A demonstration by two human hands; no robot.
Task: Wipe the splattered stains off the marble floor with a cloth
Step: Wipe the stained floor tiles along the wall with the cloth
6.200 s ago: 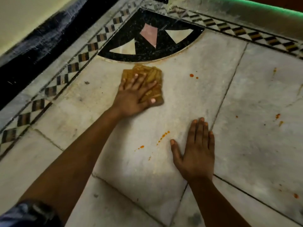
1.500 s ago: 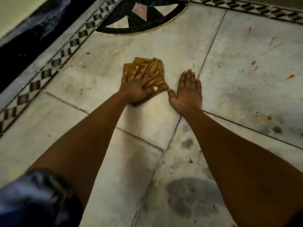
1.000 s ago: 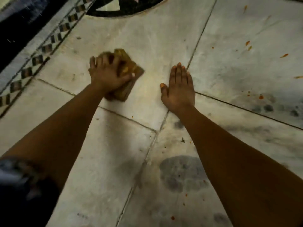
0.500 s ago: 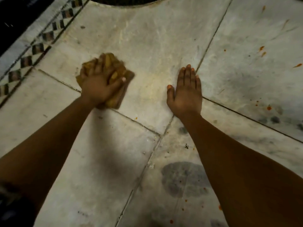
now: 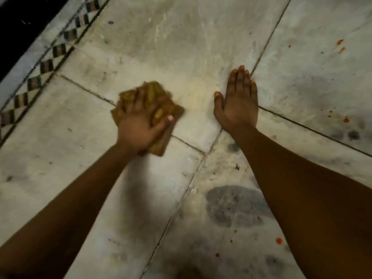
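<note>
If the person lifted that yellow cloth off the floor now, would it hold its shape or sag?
Probably sag: the cloth looks folded and rumpled under the left hand, bunching between the fingers. It likely weighs little, since one hand covers most of it. Pushed, it should slide rather than roll, lying flat on the marble floor.

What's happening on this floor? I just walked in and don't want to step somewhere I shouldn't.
A person is on the marble floor, scrubbing it with a folded yellow-brown cloth pressed under the left hand. The right hand lies flat on the floor beside it as a prop. The slab around the cloth looks mostly clean, but orange-red spots remain to the person's right and near the bottom edge.
</note>
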